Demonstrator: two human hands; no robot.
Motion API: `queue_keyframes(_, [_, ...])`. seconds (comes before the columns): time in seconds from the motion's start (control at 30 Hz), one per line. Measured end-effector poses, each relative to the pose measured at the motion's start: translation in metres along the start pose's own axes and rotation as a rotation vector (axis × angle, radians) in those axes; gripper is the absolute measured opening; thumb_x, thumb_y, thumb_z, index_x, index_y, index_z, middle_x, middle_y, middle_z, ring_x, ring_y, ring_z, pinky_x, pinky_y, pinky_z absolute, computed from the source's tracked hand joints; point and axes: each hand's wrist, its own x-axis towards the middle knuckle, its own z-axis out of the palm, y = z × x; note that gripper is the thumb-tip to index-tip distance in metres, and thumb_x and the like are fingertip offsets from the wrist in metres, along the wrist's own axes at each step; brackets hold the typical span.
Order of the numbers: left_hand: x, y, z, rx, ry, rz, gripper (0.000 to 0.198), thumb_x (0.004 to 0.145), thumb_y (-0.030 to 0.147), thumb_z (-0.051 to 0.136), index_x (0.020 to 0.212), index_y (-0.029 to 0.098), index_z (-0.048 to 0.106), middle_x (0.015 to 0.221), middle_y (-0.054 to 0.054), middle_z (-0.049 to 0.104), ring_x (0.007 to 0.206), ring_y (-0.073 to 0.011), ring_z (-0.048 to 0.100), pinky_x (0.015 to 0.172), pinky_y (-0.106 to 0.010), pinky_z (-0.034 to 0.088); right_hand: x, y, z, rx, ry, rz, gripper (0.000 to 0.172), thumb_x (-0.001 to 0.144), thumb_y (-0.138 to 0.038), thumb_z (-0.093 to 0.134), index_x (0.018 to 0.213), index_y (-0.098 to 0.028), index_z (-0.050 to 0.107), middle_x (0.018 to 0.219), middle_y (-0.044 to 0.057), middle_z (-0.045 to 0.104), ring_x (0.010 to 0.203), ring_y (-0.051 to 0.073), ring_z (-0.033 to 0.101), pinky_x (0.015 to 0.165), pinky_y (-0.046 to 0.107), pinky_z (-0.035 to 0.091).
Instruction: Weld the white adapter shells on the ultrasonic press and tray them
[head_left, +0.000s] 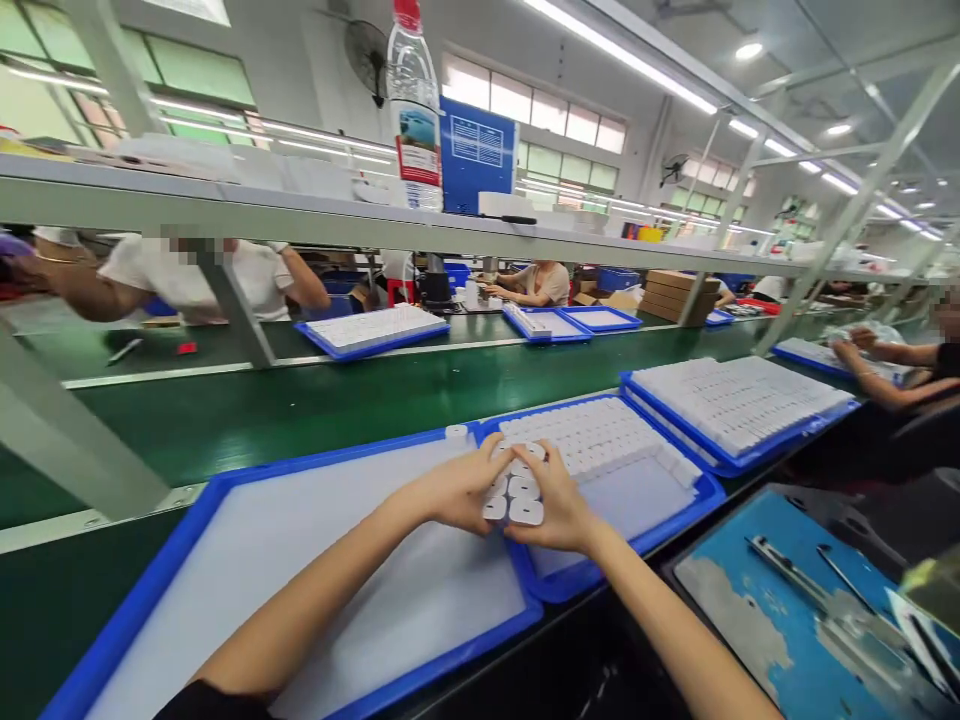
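My left hand (466, 488) and my right hand (559, 500) close from both sides around a cluster of small white rounded blocks (523, 488), each with a dark slot or mark on its end. The cluster is held over the meeting edges of two blue-rimmed trays. Below my left arm lies the left tray (360, 680) with a bare white liner; one white block (455, 432) sits at its far corner. The right tray (711, 492) holds rows of similar white blocks (600, 430) in its far part. What the blocks are, I cannot tell.
Stacked trays of white pieces (739, 400) stand farther right. A blue mat with metal tools (802, 590) lies at the lower right. Beyond runs a green belt (360, 390), under a shelf bearing a water bottle (416, 120). Co-workers sit across and at the right.
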Motion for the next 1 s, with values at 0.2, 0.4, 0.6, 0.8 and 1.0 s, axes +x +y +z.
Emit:
queue_keyframes(0.2, [-0.046, -0.085, 0.009, -0.068, 0.005, -0.272, 0.092, 0.056, 0.032, 0.070, 0.137, 0.024, 0.027, 0.135, -0.014, 0.035, 0.085, -0.0253, 0.065, 0.067, -0.032, 0.051, 0.087, 0.001, 0.080, 0.080, -0.161, -0.107, 0.109, 0.056, -0.037, 0.079, 0.146, -0.023, 0.020, 0.141, 0.015, 0.027, 0.135, 0.032, 0.023, 0.108, 0.046, 0.029])
queue_keyframes(0.4, [-0.046, -0.126, 0.031, -0.105, -0.038, -0.376, 0.103, 0.051, 0.034, 0.071, 0.142, 0.020, 0.024, 0.142, -0.020, 0.028, 0.088, -0.0308, 0.066, 0.070, -0.037, 0.052, 0.103, 0.013, 0.114, 0.082, -0.277, -0.040, 0.109, 0.055, -0.028, 0.077, 0.147, -0.029, 0.018, 0.140, 0.011, 0.024, 0.131, 0.029, 0.028, 0.107, 0.043, 0.031])
queue_keyframes(0.6, [-0.043, -0.135, 0.041, -0.181, -0.013, -0.398, 0.111, 0.053, 0.034, 0.069, 0.148, 0.018, 0.014, 0.150, -0.022, 0.016, 0.102, -0.0356, 0.062, 0.077, -0.041, 0.053, 0.098, 0.018, 0.112, 0.022, -0.350, 0.021, 0.106, 0.057, -0.031, 0.075, 0.147, -0.028, 0.020, 0.147, 0.011, 0.016, 0.136, 0.029, 0.025, 0.109, 0.041, 0.029])
queue_keyframes(0.8, [-0.038, -0.135, 0.048, -0.283, 0.075, -0.403, 0.109, 0.057, 0.038, 0.070, 0.149, 0.020, 0.014, 0.155, -0.019, 0.010, 0.111, -0.0363, 0.058, 0.089, -0.043, 0.050, 0.098, 0.025, 0.107, -0.179, -0.394, 0.175, 0.102, 0.063, -0.045, 0.073, 0.149, -0.029, 0.020, 0.152, 0.013, 0.018, 0.142, 0.033, 0.011, 0.114, 0.054, 0.008])
queue_keyframes(1.0, [-0.034, -0.139, 0.058, -0.306, 0.112, -0.372, 0.110, 0.061, 0.040, 0.069, 0.150, 0.018, 0.008, 0.158, -0.014, 0.005, 0.135, -0.0368, 0.035, 0.104, -0.041, 0.040, 0.098, 0.032, 0.100, -0.219, -0.398, 0.257, 0.105, 0.063, -0.056, 0.072, 0.149, -0.032, 0.017, 0.158, 0.008, 0.008, 0.145, 0.031, 0.002, 0.115, 0.052, 0.008])
